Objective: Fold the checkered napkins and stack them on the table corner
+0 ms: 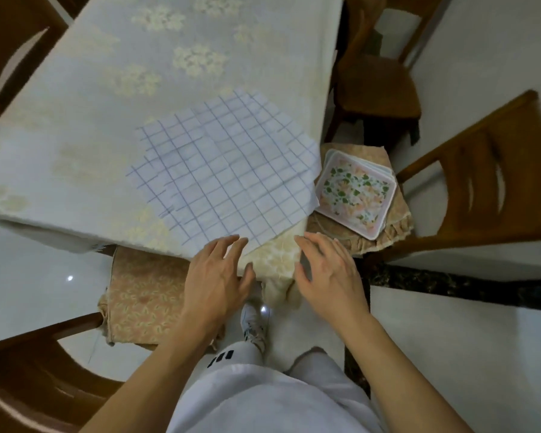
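Several white checkered napkins [228, 170] with thin blue grid lines lie spread flat and overlapping on the near corner of the table [91, 98], which wears a pale floral tablecloth. One napkin edge hangs a little past the table's right side. My left hand [214, 276] hovers at the table corner, fingers apart, its fingertips just at the nearest napkin point. My right hand [327, 270] is beside it, to the right of the corner, fingers spread and holding nothing.
A stack of floral square plates [355, 195] rests on a cushioned chair [481, 182] right of the table. Another cushioned chair [141, 295] is tucked under the near edge at left. More wooden chairs stand at the far right [378, 76] and far left [16, 48].
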`<state>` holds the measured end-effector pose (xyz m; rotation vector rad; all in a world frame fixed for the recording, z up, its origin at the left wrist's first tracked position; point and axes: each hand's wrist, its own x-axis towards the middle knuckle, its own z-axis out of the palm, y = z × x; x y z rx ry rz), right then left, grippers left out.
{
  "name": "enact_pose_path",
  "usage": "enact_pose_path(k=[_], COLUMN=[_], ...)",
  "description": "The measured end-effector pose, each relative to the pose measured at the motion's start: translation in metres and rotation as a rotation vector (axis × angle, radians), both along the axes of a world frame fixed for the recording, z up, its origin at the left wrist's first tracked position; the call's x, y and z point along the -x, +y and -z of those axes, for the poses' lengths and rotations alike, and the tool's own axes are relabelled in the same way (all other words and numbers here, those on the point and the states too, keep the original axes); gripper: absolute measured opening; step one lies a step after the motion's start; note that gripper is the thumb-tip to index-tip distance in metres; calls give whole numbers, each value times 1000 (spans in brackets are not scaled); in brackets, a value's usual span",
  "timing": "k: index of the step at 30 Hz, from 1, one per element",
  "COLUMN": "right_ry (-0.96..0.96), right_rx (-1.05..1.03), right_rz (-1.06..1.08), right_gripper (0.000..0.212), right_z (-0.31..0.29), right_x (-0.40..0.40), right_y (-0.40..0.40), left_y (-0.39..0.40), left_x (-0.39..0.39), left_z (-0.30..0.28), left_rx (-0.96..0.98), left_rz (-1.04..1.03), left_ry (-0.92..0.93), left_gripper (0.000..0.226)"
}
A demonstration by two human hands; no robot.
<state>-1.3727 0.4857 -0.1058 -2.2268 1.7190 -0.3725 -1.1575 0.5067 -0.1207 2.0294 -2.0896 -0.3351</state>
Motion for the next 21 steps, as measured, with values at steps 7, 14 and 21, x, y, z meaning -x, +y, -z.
enact_pose_path(k=[7, 14, 21], right_ry=[28, 87, 164], right_rx=[-7, 11, 20], right_rz=[-182, -449, -801], right_gripper=[47, 47, 56], right_z=[13, 48, 99], right_x=[2, 16, 20], right_y=[-68, -127, -170], left_y=[-39, -58, -65], left_x=[6, 25, 28], left_z=[22, 68, 96], left_rx=[-10, -35, -94], left_rz=[-13, -24, -68], left_ry=[-36, -66, -141], left_gripper=[53, 59, 67])
